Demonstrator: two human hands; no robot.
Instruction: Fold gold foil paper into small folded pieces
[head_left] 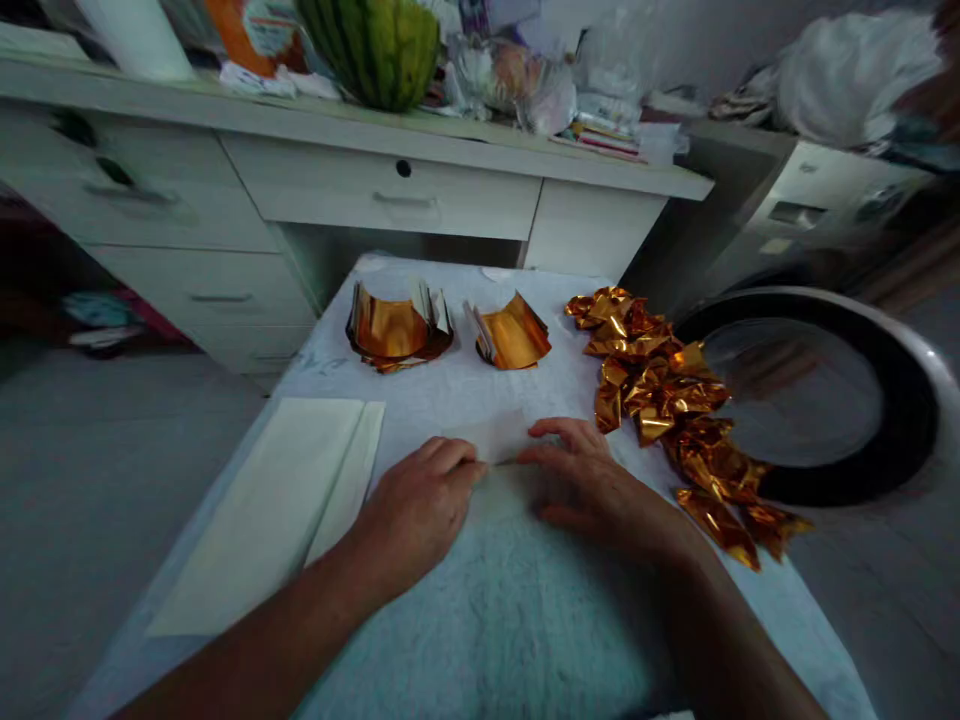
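A small, thin whitish sheet of paper (491,435) lies on the cloth-covered table, between my hands. My left hand (424,505) is closed, thumb and fingers pinching the sheet's near left edge. At the right end of that edge is my right hand (589,485), its fingers apart and slightly blurred, fingertips by the paper. Beyond the hands stand two curled stacks of gold foil paper, a larger left stack (390,330) and a smaller right stack (516,335). Crumpled, twisted gold foil pieces (660,390) form a heap along the table's right side.
Larger cream paper sheets (262,510) lie at the table's left (480,630). Behind it, a white drawer unit (352,190) carries a watermelon (375,50), bags and other clutter. A front-loading washing machine (825,220) with a round door (892,400) borders the right.
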